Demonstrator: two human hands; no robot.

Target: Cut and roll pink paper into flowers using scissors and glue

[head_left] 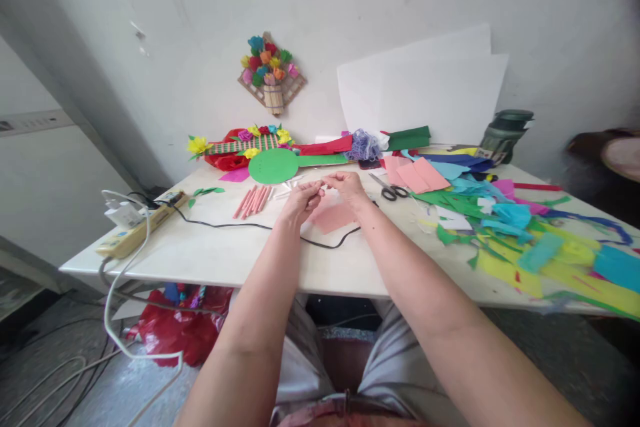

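Over the middle of the table, my left hand (306, 200) and my right hand (345, 185) come together at the fingertips. Both are closed in a pinch, and whatever sits between the fingers is too small to make out. Beneath them lies a sheet of pink paper (331, 216), partly covered by my right hand. To the left is a row of rolled pink paper sticks (254, 202). White sticks (286, 189) lie just behind my left hand. Scissors with black handles (393, 192) rest to the right of my right hand.
A black cable (240, 225) crosses the table from a power strip (135, 227). Coloured paper scraps (520, 240) cover the right side. Folded pink sheets (423, 175), a green paper disc (273, 166) and a dark bottle (505, 133) stand or lie farther back.
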